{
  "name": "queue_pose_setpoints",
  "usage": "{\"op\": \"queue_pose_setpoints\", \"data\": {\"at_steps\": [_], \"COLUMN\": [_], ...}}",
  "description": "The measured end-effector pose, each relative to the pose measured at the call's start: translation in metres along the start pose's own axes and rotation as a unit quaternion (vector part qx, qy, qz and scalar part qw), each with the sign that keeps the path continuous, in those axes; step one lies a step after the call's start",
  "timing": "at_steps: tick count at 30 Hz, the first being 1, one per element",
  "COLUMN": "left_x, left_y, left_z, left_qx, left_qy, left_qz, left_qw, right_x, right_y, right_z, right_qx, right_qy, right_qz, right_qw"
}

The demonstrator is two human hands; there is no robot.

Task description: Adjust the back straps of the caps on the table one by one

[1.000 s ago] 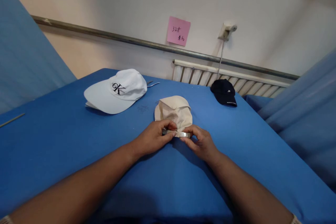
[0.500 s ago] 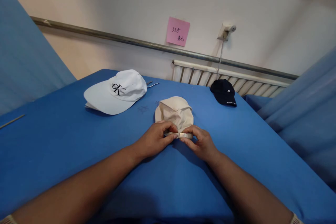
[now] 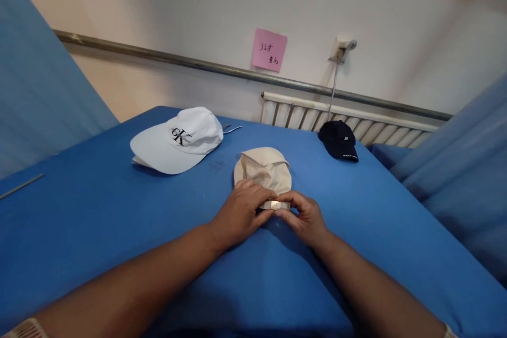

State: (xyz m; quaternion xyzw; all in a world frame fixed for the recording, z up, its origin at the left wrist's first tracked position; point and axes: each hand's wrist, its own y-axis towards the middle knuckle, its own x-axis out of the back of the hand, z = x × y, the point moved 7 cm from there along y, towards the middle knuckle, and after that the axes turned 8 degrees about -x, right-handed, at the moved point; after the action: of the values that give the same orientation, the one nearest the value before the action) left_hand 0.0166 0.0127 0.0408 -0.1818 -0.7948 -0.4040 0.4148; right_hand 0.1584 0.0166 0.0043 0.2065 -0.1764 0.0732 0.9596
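A beige baseball cap (image 3: 269, 166) lies on the blue-covered table with its back strap toward me. The strap (image 3: 283, 205) carries a shiny metal buckle (image 3: 274, 205). My left hand (image 3: 247, 208) pinches the strap just left of the buckle, thumb below and fingers above. On the buckle's other side, my right hand (image 3: 303, 214) grips the strap between thumb and index finger. The fingertips of both hands come close together at the buckle. Part of the strap is hidden behind my left fingers.
A white cap (image 3: 178, 140) with black letters sits to the left on the blue table cover (image 3: 130, 211). Farther right, a dark navy cap (image 3: 339, 140) rests near the radiator (image 3: 301, 113). A thin stick (image 3: 21, 186) lies at the left. Blue curtains (image 3: 467, 185) hang on both sides.
My left hand has shifted slightly right along the strap, closer to the buckle, with its fingers now over the strap's left part. My right hand keeps its pinch almost unmoved.
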Motion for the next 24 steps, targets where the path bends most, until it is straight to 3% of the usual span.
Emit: {"op": "queue_pose_setpoints", "data": {"at_steps": [5,14,24], "left_x": [0.004,0.011,0.012], "left_y": [0.0,0.0,-0.002], "left_z": [0.001,0.008,0.015], "left_qx": [0.012,0.02,0.033], "left_qy": [0.017,0.026,0.02], "left_qz": [0.001,0.011,0.008], "left_qw": [1.0,0.999,0.999], "right_x": [0.001,0.012,0.014], "right_y": [0.001,0.004,0.007], "right_z": [-0.011,-0.019,-0.022], "right_qx": [-0.069,-0.092,-0.118], "right_qy": [0.089,0.139,0.173], "right_qz": [0.003,-0.057,-0.081], "right_qw": [0.994,0.984,0.975]}}
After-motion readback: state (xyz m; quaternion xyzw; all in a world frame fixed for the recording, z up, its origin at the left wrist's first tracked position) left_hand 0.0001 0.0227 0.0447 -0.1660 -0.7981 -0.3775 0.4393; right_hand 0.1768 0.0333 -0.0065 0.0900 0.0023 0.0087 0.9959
